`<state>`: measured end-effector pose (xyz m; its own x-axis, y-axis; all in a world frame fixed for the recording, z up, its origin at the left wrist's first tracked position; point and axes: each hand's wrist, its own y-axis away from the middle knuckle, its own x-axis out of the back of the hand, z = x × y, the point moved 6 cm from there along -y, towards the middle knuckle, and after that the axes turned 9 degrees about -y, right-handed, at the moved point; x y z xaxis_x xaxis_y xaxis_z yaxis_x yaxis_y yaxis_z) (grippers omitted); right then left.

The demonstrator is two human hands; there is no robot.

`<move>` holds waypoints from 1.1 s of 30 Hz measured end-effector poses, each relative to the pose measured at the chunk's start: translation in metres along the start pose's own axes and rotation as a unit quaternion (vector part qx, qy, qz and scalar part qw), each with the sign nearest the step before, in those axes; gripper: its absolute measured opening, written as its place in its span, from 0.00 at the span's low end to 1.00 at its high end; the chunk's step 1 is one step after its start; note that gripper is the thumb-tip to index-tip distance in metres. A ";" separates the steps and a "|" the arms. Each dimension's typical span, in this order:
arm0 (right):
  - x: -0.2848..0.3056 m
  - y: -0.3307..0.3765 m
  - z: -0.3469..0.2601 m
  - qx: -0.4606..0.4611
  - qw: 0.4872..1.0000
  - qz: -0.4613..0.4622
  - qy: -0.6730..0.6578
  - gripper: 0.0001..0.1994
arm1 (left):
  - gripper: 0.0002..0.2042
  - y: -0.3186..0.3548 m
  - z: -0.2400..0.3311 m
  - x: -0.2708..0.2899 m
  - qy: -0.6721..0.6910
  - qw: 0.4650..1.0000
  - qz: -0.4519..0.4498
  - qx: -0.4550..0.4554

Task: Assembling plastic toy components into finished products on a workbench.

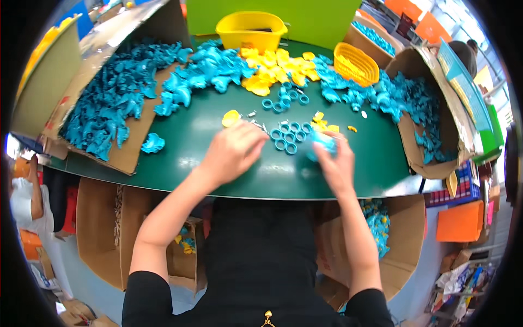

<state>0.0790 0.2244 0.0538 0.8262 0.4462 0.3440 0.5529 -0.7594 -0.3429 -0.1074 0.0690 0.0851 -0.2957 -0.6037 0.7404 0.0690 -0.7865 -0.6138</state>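
My right hand (339, 163) is closed around a blue plastic part (322, 143), which is smeared by motion. Curled fingers bring my left hand (233, 150) down beside small silver metal pins (259, 126); whatever lies between its fingertips is hidden. Between the hands, several blue rings (290, 135) lie close together on the green table (188, 131). Just beyond the left hand is a yellow shell-like piece (231, 117). Small yellow pieces (320, 122) lie past the right hand. More blue rings (283, 99) sit farther back.
Blue parts fill a cardboard box (139, 139) at left and another box (406, 139) at right. Piles of blue parts (212, 65) and yellow parts (278, 68) line the back, near a yellow tub (248, 39) and a yellow basket (357, 64). Cartons (98, 234) stand below the table edge.
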 end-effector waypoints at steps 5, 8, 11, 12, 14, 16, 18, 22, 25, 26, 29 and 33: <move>0.169 0.058 0.020 -0.071 0.983 0.083 0.149 0.05 | 0.12 -0.002 -0.118 0.001 -0.266 0.963 -0.006 0.041; 0.248 0.105 0.074 -0.206 0.905 0.036 0.370 0.09 | 0.17 -0.027 -0.144 -0.014 -0.325 0.945 -0.003 0.036; 0.230 0.091 0.070 -0.148 0.913 0.088 0.371 0.09 | 0.18 -0.039 -0.168 -0.031 -0.469 0.882 -0.009 0.045; 0.191 0.075 0.031 -0.098 0.964 0.073 0.235 0.06 | 0.13 -0.044 -0.173 -0.036 -0.501 0.865 0.007 0.016; 0.127 0.041 0.004 -0.074 0.988 -0.008 0.138 0.06 | 0.09 -0.044 -0.184 -0.042 -0.529 0.848 0.015 0.007; 0.067 0.009 -0.005 -0.058 0.989 -0.073 0.113 0.09 | 0.09 -0.041 -0.187 -0.035 -0.514 0.855 0.033 -0.050; 0.026 -0.020 0.002 -0.021 0.985 -0.115 0.130 0.11 | 0.08 -0.042 -0.192 -0.027 -0.503 0.863 0.006 -0.052; -0.014 -0.071 0.027 0.022 0.982 -0.106 0.153 0.09 | 0.05 -0.042 -0.181 -0.013 -0.498 0.863 0.035 -0.079; -0.055 -0.084 0.015 0.082 0.970 -0.153 0.170 0.07 | 0.07 -0.027 -0.185 0.005 -0.438 0.892 0.094 -0.059; -0.067 -0.084 0.007 0.105 0.964 -0.170 0.174 0.05 | 0.09 -0.024 -0.183 0.014 -0.397 0.908 0.129 -0.039; -0.094 -0.081 -0.008 0.114 0.943 -0.188 0.248 0.05 | 0.11 -0.019 -0.181 0.033 -0.299 0.937 0.164 0.071; -0.105 -0.083 -0.003 0.070 0.921 -0.200 0.327 0.05 | 0.08 -0.018 -0.171 0.040 -0.110 0.953 0.189 0.211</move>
<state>-0.0543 0.2390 0.0491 0.3372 0.2612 0.9045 0.8449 -0.5078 -0.1683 -0.2831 0.0809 0.0792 0.0297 -0.8308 0.5558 0.5212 -0.4616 -0.7178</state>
